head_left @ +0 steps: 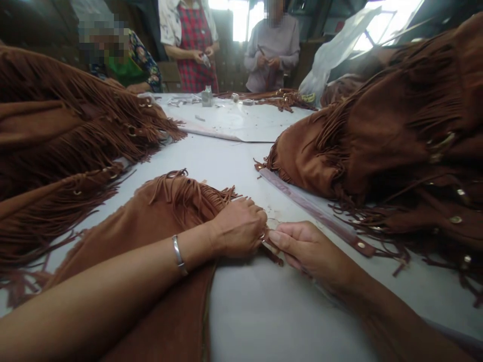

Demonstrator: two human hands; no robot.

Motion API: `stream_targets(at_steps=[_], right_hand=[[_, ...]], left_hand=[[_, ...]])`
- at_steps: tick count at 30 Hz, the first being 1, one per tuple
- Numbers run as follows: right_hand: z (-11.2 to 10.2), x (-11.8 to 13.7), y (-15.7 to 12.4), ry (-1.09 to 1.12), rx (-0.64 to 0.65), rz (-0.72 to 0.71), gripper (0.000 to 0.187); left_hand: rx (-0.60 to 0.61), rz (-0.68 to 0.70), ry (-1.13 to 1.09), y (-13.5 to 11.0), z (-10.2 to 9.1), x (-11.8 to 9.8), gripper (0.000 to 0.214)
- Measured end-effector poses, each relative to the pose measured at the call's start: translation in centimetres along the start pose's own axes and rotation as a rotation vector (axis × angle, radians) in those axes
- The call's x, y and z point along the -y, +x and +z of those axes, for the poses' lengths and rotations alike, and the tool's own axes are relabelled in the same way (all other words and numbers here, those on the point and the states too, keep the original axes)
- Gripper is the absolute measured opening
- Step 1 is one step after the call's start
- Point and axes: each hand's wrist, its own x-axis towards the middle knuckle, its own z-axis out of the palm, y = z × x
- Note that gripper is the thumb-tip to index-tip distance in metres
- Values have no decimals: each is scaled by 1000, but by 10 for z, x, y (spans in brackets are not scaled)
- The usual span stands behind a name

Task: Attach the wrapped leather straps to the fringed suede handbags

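In front of me lies a fringed brown suede piece (151, 211), its fringe gathered along the far edge. My left hand (239, 229) is closed at that piece's right corner, and its fingers hide most of what they grip. Just beside the fingertips shows a small metal ring (263, 235). With thumb and fingers pinched, my right hand (307, 246) holds a brown strap (268, 235) at the ring. The two hands almost meet. A short dark brown strip end (278, 260) sticks out below them.
Fringed brown suede piles stand left (75, 120) and right (388, 125). A plastic-wrapped strap (313, 203) lies by the right pile. Across the white table (222, 161) are a small glass jar (207, 96), brown straps (283, 98) and three people, one in a checked apron (194, 45).
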Motion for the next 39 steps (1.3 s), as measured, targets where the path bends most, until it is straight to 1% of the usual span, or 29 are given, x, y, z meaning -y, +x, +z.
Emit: stream_targets(at_steps=[2, 4, 8, 10, 15, 17, 19, 21, 23, 25, 27, 29, 31, 33, 35, 36, 37, 38, 39], right_hand=[[3, -1, 1, 96, -31, 1, 39], [6, -1, 2, 158, -29, 22, 38], [3, -4, 4, 175, 17, 62, 39], [-2, -6, 6, 172, 73, 58, 39], [-15, -12, 12, 155, 305, 96, 38], [-21, -14, 13, 139, 352, 102, 36], [-27, -16, 13, 141, 302, 90, 34], [-31, -16, 12, 154, 177, 72, 34], [-32, -14, 9, 161, 67, 64, 34], [-29, -12, 5, 174, 31, 54, 33], [-26, -13, 4, 168, 24, 38, 33], [-25, -14, 6, 104, -4, 13, 37], [-29, -13, 8, -5, -38, -51, 42], [-37, -8, 3, -162, -98, -186, 45], [-48, 0, -8, -369, -218, -315, 44], [-54, 3, -17, -487, -273, -338, 44], [-59, 6, -28, -606, -300, -325, 46], [-62, 6, -40, -719, -295, -280, 52], [-64, 4, -52, -824, -263, -216, 59]], left_hand=[[-17, 28, 20, -1, 1, 1, 20], [-34, 54, 29, -3, 2, 1, 20], [-35, 84, 27, -7, 2, 2, 20], [-40, 135, 21, -8, 2, 1, 20], [-35, 326, -16, -11, 1, -5, 18], [-15, 333, -23, -10, -1, -6, 20], [-14, 240, -22, -10, -3, -6, 22], [-28, 117, -34, -10, -7, -7, 28], [-52, 37, -55, -10, -9, -8, 36], [-71, 5, -54, -10, -9, -10, 38], [-81, -13, -29, -10, -5, -11, 29], [-70, -5, -11, -7, 1, -9, 21], [-46, 19, -7, -3, 6, -7, 17], [-29, 30, -12, 0, 7, -6, 17], [-26, 16, -16, 1, 5, -6, 19], [-27, 1, -19, 1, 5, -6, 20], [-29, -19, -24, 1, 4, -5, 22], [-28, -41, -33, 2, 3, -5, 23], [-24, -62, -48, 2, 2, -4, 25]])
